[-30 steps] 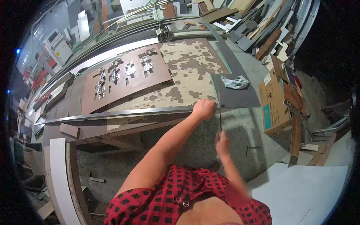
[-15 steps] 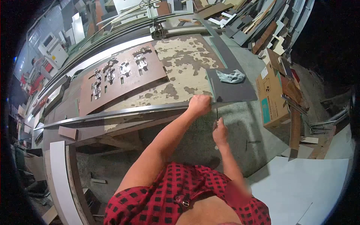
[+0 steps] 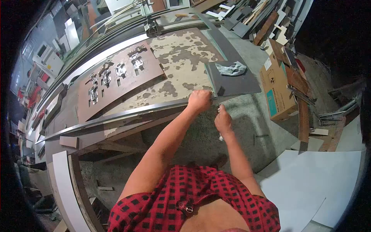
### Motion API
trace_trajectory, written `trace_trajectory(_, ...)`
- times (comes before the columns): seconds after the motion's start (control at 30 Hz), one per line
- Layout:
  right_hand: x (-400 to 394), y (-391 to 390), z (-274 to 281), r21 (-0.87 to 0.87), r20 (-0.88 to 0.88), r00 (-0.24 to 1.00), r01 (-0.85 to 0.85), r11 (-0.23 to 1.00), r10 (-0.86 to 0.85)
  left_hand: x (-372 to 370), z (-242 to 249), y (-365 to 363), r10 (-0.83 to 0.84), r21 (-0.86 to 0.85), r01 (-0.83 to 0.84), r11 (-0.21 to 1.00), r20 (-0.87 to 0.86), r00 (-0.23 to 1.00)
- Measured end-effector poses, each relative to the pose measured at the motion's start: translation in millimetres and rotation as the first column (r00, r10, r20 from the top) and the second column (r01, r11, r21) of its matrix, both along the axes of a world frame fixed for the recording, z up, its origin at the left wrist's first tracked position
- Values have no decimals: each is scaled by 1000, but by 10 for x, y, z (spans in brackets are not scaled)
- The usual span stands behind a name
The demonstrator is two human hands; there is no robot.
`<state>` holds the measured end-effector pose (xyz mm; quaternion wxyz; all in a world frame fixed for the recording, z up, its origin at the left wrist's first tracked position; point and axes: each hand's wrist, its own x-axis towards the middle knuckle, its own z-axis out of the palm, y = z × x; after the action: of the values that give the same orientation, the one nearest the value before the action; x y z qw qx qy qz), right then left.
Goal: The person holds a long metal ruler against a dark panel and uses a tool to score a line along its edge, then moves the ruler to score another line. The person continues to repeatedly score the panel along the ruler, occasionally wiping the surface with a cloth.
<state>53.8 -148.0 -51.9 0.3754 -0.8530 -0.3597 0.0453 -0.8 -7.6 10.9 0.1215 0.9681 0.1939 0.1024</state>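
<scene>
A long silver metal strip point(image 3: 154, 106) lies along the near edge of the worktable point(image 3: 177, 82). My left hand point(image 3: 199, 101) is closed round its right end in a fist. Just to the right, my right hand point(image 3: 223, 120) is closed on a small tool, mostly hidden in the fist; a dark tip shows above it and a pale bit below. A dark grey board point(image 3: 239, 86) lies at the table's right corner with a pale blue cloth point(image 3: 231, 69) on it.
A brown panel point(image 3: 131, 79) carrying several metal hinges lies on the table's left part. A small brown block point(image 3: 68, 141) sits near the left corner. To the right stand a cardboard box point(image 3: 279, 92) and scrap boards. A white sheet point(image 3: 313, 181) lies at lower right.
My right hand has moved up, nearer to my left hand, and the thin rod seen above it earlier now barely shows. The whole view has shifted slightly.
</scene>
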Motion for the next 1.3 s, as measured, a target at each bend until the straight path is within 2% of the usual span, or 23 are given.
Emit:
trace_trajectory(0.1,-143,-257,-285,-45,32,999,-15,999,16,29,-69,34,-3,-13,3,1000,-3,1000)
trace_trajectory(0.17,-341,-560,-368,130,-56,997,-50,990,57,14,-14,19,-1,-41,0,999,-3,1000)
trace_trajectory(0.27,-358,-802,-726,115,38,998,-46,992,42,12,4,27,0,-59,-1,998,-16,1000)
trace_trajectory(0.37,-214,-546,-496,73,44,997,-65,995,62,39,-53,29,-8,-37,7,999,-31,1000)
trace_trajectory(0.43,193,-134,-1052,73,-73,993,-83,994,88,41,-63,24,-11,-25,10,1000,-28,1000)
trace_trajectory(0.47,246,-15,-889,73,-71,994,-81,994,86,34,-58,18,-3,-30,3,1000,-8,1000)
trace_trajectory(0.53,173,186,-416,147,355,935,-42,988,-13,31,-59,24,8,-30,-7,1000,12,1000)
trace_trajectory(0.57,176,158,-424,149,354,935,-44,988,-12,34,-74,31,13,-19,-13,1000,2,1000)
trace_trajectory(0.6,186,76,-454,132,28,998,-65,989,61,38,-91,31,19,-10,-19,1000,-8,1000)
trace_trajectory(0.63,173,-13,-497,121,-303,945,-90,989,123,32,-69,23,22,-12,-23,1000,-9,1000)
trace_trajectory(0.7,-43,-291,-671,281,-601,793,97,955,97,30,-33,19,13,-21,-14,1000,-42,999)
trace_trajectory(0.77,-148,-622,-1038,203,-495,861,-17,979,117,60,-87,37,20,-27,-20,999,-34,999)
trace_trajectory(0.9,-123,-653,-781,154,-490,861,-67,986,135,59,-117,50,2,-8,-3,1000,-48,999)
trace_trajectory(0.97,3,-358,-587,-12,-77,988,-138,990,137,59,-86,41,1,-3,-1,1000,-56,998)
trace_trajectory(1.03,-12,-27,-87,90,-38,995,-93,992,96,44,-72,27,-1,-2,1,1000,-65,998)
trace_trajectory(1.07,51,59,-119,88,-38,995,-86,992,90,41,-65,30,-3,6,3,1000,-48,999)
trace_trajectory(1.13,114,141,-236,80,177,984,-39,996,24,35,-43,24,-9,-24,8,1000,-40,999)
trace_trajectory(1.17,123,63,-299,76,176,984,-35,997,21,41,-37,12,-13,-28,12,1000,-41,999)
trace_trajectory(1.23,0,-167,-357,72,-32,993,-110,991,113,37,-43,26,-18,-18,18,1000,-15,1000)
trace_trajectory(1.27,-122,-251,-602,353,-533,846,199,914,21,31,-35,26,-14,-19,14,1000,-15,1000)
trace_trajectory(1.3,-223,-336,-862,396,-879,461,569,720,119,37,-21,17,-7,-15,6,1000,-26,1000)
